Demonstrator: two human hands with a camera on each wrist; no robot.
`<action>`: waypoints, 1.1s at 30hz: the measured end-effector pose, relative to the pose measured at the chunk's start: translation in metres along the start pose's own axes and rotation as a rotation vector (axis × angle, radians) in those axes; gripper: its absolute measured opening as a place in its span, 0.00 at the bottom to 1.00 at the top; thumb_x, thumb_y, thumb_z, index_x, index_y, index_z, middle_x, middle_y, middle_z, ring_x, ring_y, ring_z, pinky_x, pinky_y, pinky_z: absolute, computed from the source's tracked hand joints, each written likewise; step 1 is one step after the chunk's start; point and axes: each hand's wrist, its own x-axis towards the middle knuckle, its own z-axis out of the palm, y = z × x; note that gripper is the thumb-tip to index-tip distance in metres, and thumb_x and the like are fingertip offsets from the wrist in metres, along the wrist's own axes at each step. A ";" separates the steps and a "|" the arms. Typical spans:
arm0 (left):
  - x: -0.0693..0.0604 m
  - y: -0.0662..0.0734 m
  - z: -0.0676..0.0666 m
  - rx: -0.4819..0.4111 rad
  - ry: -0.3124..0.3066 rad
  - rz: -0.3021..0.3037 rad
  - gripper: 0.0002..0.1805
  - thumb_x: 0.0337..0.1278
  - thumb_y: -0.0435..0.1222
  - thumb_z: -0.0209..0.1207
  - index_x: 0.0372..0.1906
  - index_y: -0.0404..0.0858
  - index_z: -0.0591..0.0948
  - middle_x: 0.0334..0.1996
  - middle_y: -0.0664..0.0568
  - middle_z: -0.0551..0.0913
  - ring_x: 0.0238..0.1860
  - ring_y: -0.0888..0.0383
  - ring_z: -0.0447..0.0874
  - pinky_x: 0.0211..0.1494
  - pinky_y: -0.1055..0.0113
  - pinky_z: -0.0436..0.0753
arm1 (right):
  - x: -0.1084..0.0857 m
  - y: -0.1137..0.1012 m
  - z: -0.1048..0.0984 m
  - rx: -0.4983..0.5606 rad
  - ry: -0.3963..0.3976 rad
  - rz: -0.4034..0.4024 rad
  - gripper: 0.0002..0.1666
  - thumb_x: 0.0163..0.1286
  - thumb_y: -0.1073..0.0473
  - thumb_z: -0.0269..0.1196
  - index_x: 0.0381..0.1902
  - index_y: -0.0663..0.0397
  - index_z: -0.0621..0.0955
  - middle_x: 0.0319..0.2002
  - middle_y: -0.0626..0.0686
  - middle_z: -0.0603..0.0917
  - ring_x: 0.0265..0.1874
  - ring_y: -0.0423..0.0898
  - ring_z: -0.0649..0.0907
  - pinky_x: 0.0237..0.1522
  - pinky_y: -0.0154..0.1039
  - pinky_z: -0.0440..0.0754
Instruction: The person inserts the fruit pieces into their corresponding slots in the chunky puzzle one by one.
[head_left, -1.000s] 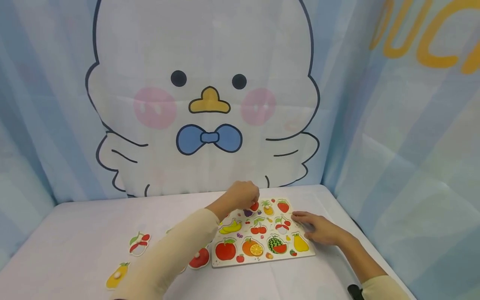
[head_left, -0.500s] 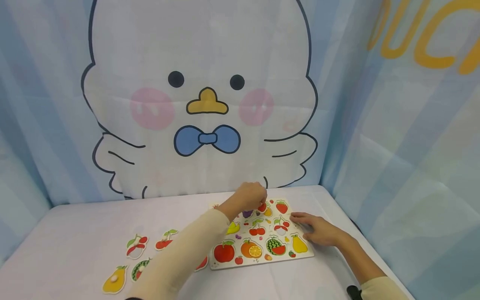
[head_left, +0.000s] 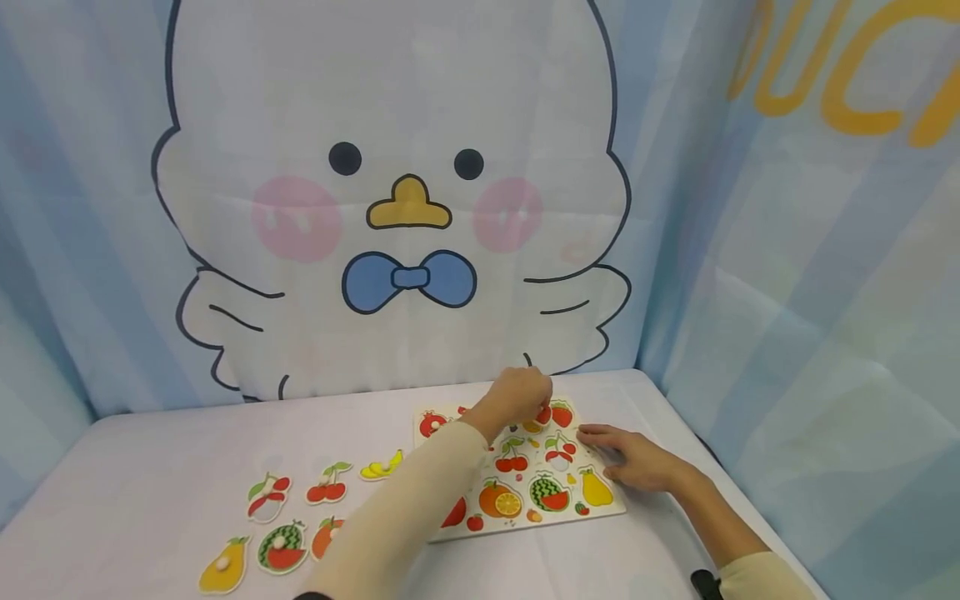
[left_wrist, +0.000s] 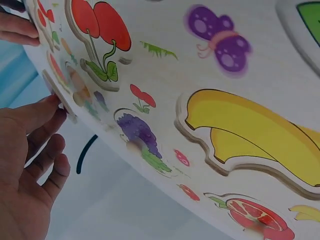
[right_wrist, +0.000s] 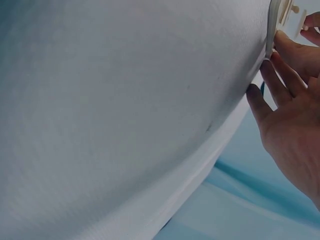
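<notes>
Six loose on white table (head_left: 150, 475), left of fruit board (head_left: 609, 508): pear piece (head_left: 223, 570) closest to table's near left corner, red-white-green piece (head_left: 268, 497), watermelon piece (head_left: 282, 547), orange piece (head_left: 325, 540) partly behind left sleeve (head_left: 420, 483), cherry piece (head_left: 327, 485), banana piece (head_left: 378, 467). Left hand (head_left: 519, 396) at board's far edge: fingertips nearly together, pinching red piece (head_left: 543, 416); remaining fingers loosely bent. Red piece directly under those fingertips, toward board's far right corner, just beside strawberry picture (head_left: 562, 415); contact with board: cannot tell. Right hand (head_left: 637, 457) at board's right edge: fingers relaxed, mostly straight, slightly spread, tips touching edge; red piece near but apart, farther left.
</notes>
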 end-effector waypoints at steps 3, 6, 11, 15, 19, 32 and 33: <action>0.006 0.004 0.000 0.038 -0.005 0.004 0.06 0.67 0.42 0.68 0.45 0.49 0.87 0.37 0.58 0.85 0.35 0.60 0.78 0.46 0.70 0.82 | 0.001 0.000 -0.001 0.000 -0.003 -0.003 0.37 0.65 0.72 0.64 0.73 0.58 0.74 0.77 0.60 0.69 0.76 0.69 0.66 0.73 0.68 0.66; 0.013 0.009 0.001 0.065 -0.001 0.009 0.05 0.68 0.43 0.68 0.44 0.49 0.87 0.37 0.58 0.85 0.36 0.61 0.78 0.46 0.70 0.81 | 0.000 0.000 -0.002 0.001 0.000 -0.009 0.37 0.65 0.72 0.65 0.73 0.58 0.74 0.77 0.60 0.69 0.75 0.69 0.66 0.73 0.68 0.65; 0.021 0.016 0.003 0.089 0.034 0.041 0.04 0.68 0.42 0.67 0.42 0.49 0.86 0.37 0.58 0.84 0.37 0.61 0.77 0.46 0.70 0.81 | -0.001 0.002 -0.002 0.007 0.011 -0.008 0.37 0.66 0.71 0.65 0.73 0.58 0.75 0.77 0.61 0.69 0.76 0.70 0.66 0.73 0.68 0.64; 0.025 0.021 0.006 0.092 0.041 0.033 0.06 0.67 0.43 0.69 0.44 0.48 0.86 0.37 0.58 0.84 0.38 0.60 0.76 0.47 0.70 0.81 | -0.001 0.004 -0.001 0.004 0.009 -0.027 0.37 0.66 0.71 0.65 0.73 0.59 0.74 0.77 0.62 0.69 0.76 0.70 0.66 0.73 0.69 0.64; 0.028 0.024 0.008 0.094 0.036 0.008 0.07 0.66 0.42 0.69 0.45 0.48 0.86 0.38 0.58 0.85 0.38 0.60 0.76 0.48 0.70 0.81 | 0.000 0.003 -0.002 -0.010 0.005 -0.045 0.37 0.65 0.71 0.64 0.74 0.59 0.74 0.77 0.62 0.69 0.75 0.70 0.66 0.72 0.69 0.64; 0.037 0.029 0.013 0.123 0.033 0.005 0.08 0.67 0.42 0.69 0.46 0.48 0.86 0.39 0.57 0.85 0.39 0.61 0.78 0.50 0.69 0.83 | 0.000 0.003 -0.001 -0.029 0.013 -0.053 0.37 0.65 0.72 0.64 0.74 0.61 0.73 0.77 0.61 0.70 0.75 0.69 0.67 0.71 0.68 0.66; 0.038 0.030 0.014 0.121 0.031 0.001 0.08 0.66 0.42 0.69 0.46 0.48 0.86 0.39 0.58 0.85 0.39 0.61 0.78 0.50 0.69 0.83 | -0.001 0.003 -0.001 -0.027 0.013 -0.052 0.37 0.65 0.72 0.64 0.74 0.61 0.73 0.77 0.61 0.70 0.75 0.69 0.67 0.71 0.68 0.66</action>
